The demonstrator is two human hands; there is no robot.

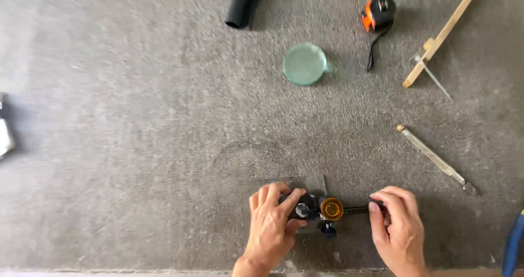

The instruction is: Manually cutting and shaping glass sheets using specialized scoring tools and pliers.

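My left hand (pixel 273 222) grips the black body of a circle glass cutter (pixel 319 208) that has an orange round knob and a black rod running right. My right hand (pixel 397 225) pinches the far end of that rod. The tool rests on a small pane of clear glass (pixel 316 183) lying on grey carpet near the bottom edge. A round disc of greenish glass (pixel 304 64) lies farther up the carpet, apart from both hands.
A black tube (pixel 241 4) lies at the top. An orange and black tape measure (pixel 377 15) with its strap sits at top right beside a wooden stick tool (pixel 441 35). A slim metal glass cutter (pixel 434 158) lies right. A blue handle (pixel 513 244) shows at the right edge.
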